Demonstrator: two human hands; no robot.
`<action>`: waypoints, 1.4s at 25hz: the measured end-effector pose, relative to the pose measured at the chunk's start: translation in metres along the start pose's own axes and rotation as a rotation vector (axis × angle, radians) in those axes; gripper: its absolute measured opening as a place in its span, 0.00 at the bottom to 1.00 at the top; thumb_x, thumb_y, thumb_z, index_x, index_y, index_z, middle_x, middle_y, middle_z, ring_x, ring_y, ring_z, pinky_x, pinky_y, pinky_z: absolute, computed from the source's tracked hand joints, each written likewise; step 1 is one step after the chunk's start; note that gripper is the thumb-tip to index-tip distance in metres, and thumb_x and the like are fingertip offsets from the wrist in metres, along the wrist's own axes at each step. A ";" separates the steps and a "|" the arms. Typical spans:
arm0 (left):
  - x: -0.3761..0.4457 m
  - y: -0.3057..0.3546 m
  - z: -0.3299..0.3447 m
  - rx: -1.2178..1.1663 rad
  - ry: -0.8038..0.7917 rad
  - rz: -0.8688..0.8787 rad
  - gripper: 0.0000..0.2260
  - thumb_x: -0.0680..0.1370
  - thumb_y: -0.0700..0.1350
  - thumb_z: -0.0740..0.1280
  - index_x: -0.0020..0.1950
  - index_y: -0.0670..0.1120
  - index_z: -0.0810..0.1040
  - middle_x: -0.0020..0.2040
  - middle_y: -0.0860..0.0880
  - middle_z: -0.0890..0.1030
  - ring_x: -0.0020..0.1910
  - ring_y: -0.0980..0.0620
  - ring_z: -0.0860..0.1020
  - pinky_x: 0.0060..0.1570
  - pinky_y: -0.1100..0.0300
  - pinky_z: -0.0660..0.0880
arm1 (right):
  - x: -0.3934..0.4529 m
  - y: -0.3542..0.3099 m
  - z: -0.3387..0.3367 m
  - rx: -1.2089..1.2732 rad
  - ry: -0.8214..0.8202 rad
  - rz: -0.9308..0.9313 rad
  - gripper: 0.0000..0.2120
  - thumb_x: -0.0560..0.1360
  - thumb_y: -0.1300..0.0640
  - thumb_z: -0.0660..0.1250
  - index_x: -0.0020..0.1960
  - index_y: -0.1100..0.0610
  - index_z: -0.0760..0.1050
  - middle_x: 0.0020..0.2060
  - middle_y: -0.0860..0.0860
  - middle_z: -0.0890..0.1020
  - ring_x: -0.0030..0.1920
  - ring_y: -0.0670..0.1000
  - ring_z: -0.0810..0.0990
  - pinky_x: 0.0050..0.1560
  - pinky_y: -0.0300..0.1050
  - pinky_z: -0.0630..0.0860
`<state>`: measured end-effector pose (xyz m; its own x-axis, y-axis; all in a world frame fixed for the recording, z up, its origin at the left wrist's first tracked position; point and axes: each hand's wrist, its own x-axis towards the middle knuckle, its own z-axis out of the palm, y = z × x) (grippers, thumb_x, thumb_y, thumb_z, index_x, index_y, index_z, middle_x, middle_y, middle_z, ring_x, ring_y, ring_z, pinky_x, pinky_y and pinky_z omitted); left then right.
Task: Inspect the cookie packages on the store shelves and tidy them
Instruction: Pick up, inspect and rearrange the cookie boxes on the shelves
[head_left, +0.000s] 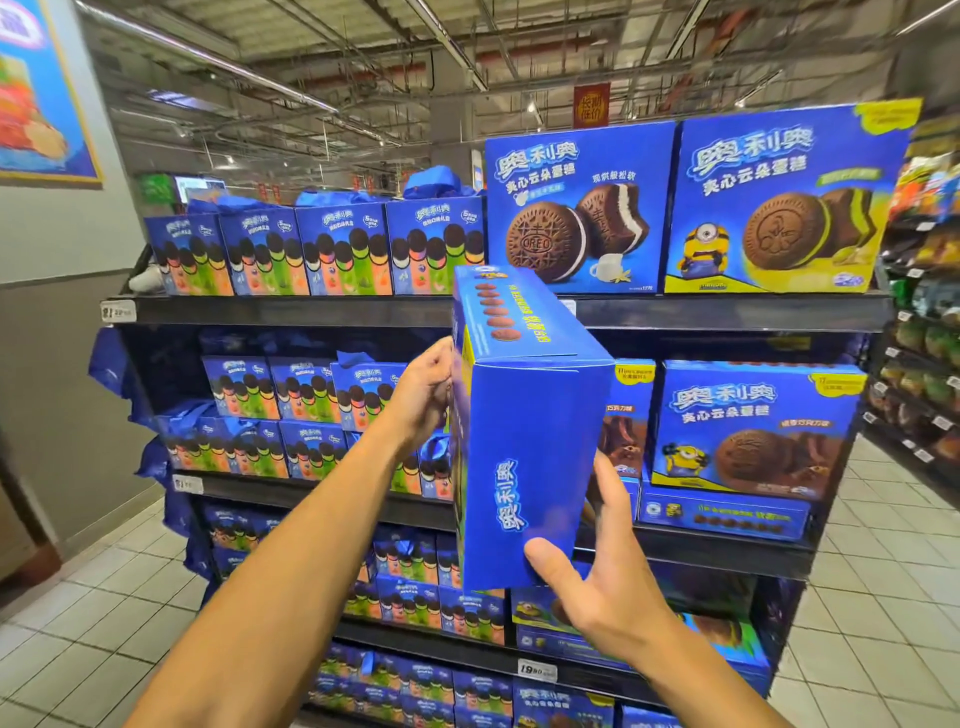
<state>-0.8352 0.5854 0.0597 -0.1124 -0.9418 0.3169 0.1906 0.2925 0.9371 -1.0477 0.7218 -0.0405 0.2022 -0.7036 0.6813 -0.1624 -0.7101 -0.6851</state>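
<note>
Both hands grip one blue cookie box (524, 431) off the shelves (363, 312): left hand (426, 395) curled on its far edge, right hand (597, 577) cupping the near bottom corner, tilting it, likely for inspection

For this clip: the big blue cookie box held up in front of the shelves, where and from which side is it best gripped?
Probably by its two broad faces, one hand on each side. The blue cookie box is held edge-on and tilted, narrow side toward the camera. The left hand holds the upper left face; the right hand cups the lower corner, thumb across the narrow side. Support low down suits so tall a box.
</note>
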 end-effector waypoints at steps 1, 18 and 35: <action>0.000 0.000 0.000 -0.005 -0.005 -0.005 0.08 0.83 0.43 0.59 0.56 0.45 0.78 0.45 0.51 0.86 0.41 0.54 0.83 0.43 0.56 0.79 | 0.000 0.002 -0.001 0.004 -0.002 -0.007 0.41 0.76 0.36 0.67 0.80 0.38 0.47 0.73 0.33 0.68 0.71 0.40 0.71 0.64 0.40 0.74; -0.057 0.012 -0.004 0.024 0.109 0.051 0.10 0.80 0.49 0.64 0.59 0.56 0.81 0.56 0.51 0.85 0.54 0.51 0.84 0.44 0.58 0.82 | 0.029 0.028 -0.059 0.574 0.408 0.443 0.21 0.85 0.65 0.55 0.75 0.51 0.68 0.56 0.45 0.86 0.53 0.45 0.86 0.47 0.41 0.84; -0.093 -0.005 -0.006 -0.164 0.027 0.023 0.20 0.74 0.43 0.66 0.66 0.46 0.76 0.66 0.42 0.78 0.58 0.45 0.80 0.48 0.55 0.82 | 0.044 0.002 -0.075 0.645 0.337 0.548 0.25 0.77 0.40 0.61 0.65 0.53 0.80 0.62 0.57 0.83 0.63 0.59 0.82 0.63 0.61 0.78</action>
<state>-0.8201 0.6702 0.0245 -0.0807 -0.9398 0.3320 0.3500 0.2851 0.8923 -1.1120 0.6873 0.0072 -0.0534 -0.9808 0.1874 0.4392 -0.1916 -0.8777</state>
